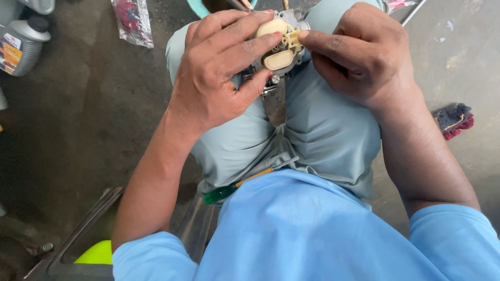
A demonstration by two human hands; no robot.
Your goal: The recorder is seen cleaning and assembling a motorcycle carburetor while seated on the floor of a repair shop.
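Head view: a small metal carburettor body is held at the upper centre of the frame, above the knees of a seated person in grey-green trousers. A cream plastic twin float faces upward on it, so that the float side is exposed to the eyes and to the fingers.

The left hand is closed around the carburettor body from the left: the fingers are wrapped over its top edge and the thumb is pressed against its lower side. By this grip the part is steadied and kept from turning. The right hand is brought in from the right with its fingers curled; the tip of the forefinger is laid against the right edge of the float, near its hinge. Whether anything small is pinched between those fingertips cannot be told.

A screwdriver with a green and yellow handle is laid across the lap at the centre of the frame, its blade toward the right, within easy reach of either hand and touched by neither.

On the concrete floor, a grey oil bottle stands at the upper left, a clear plastic bag with red contents lies near it, and a dark and red rag lies at the right edge.
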